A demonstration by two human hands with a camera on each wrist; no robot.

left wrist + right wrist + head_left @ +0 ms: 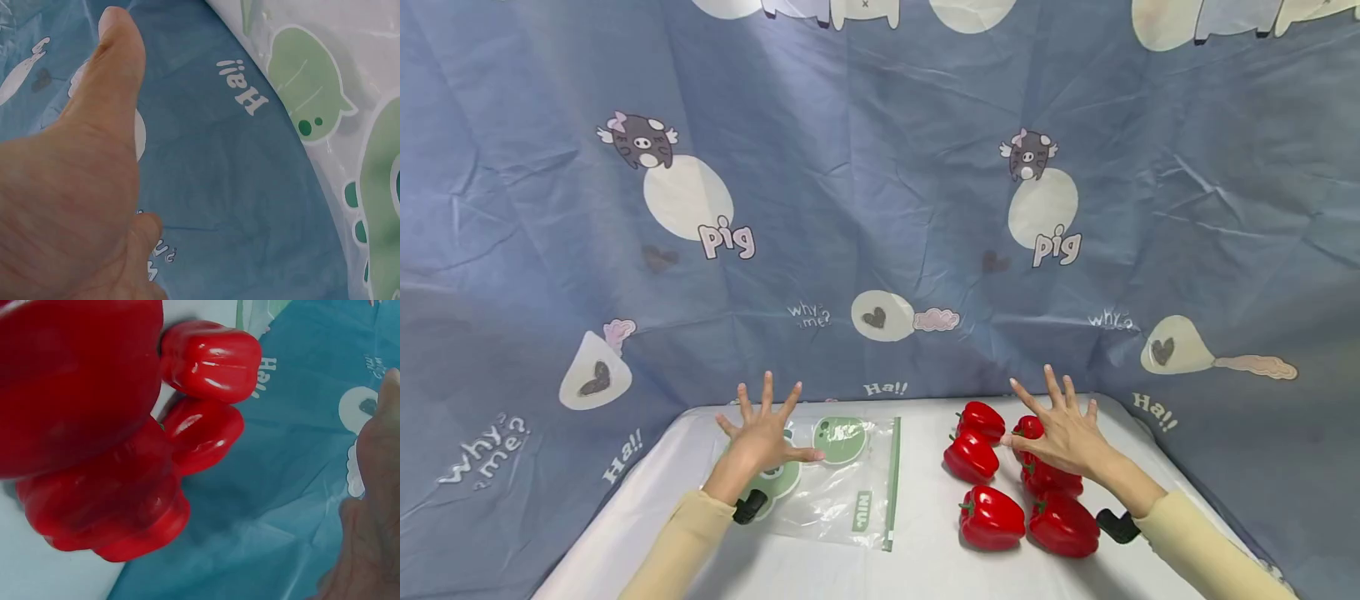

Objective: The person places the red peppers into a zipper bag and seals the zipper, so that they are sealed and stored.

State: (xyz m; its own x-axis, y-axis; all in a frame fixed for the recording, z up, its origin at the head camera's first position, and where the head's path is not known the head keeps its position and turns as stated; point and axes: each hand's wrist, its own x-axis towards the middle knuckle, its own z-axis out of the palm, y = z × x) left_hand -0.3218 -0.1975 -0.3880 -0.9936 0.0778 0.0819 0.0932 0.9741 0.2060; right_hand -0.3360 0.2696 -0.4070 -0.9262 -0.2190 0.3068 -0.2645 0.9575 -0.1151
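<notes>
In the head view my left hand [760, 442] is held with fingers spread above a clear plastic zip bag [827, 500] printed with green cartoon shapes. The bag lies flat on the white table. Over the far part of a group of red bell peppers [992, 518], my right hand [1063, 435] hovers, fingers spread as well, and hides some of them. The peppers lie in two rough columns. Neither hand holds anything. The left wrist view shows the left thumb [122, 69] sticking out, with the bag to its right. Shiny peppers [212, 362] fill the left of the right wrist view.
A blue cloth [880, 208] with pig prints hangs behind the table and along its sides. Between bag and peppers runs a strip of white tabletop [921, 500]. Dark wrist devices [749, 506] sit on both wrists.
</notes>
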